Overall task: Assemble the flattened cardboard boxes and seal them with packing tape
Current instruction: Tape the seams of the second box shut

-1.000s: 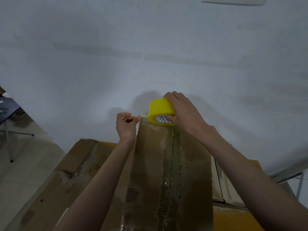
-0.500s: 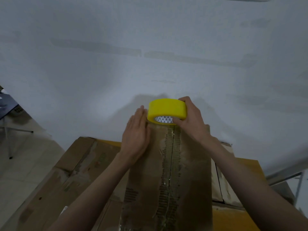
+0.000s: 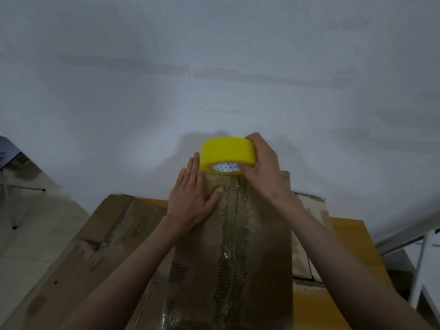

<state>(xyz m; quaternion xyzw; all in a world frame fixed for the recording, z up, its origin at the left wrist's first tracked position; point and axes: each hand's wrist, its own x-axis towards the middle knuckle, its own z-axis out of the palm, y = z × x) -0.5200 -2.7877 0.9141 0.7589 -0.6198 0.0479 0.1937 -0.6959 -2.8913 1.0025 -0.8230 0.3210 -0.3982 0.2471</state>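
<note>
Flattened boxes (image 3: pixel 78 253) lie at left. Left hand (image 3: pixel 192 198) lies flat, fingers straight, pressing the top of the upright cardboard box (image 3: pixel 264 246) beside its center seam. Yellow tape roll (image 3: pixel 226 156) sits at the box's far edge, gripped by the right hand (image 3: pixel 263 167). White wall (image 3: pixel 214 67) behind.
</note>
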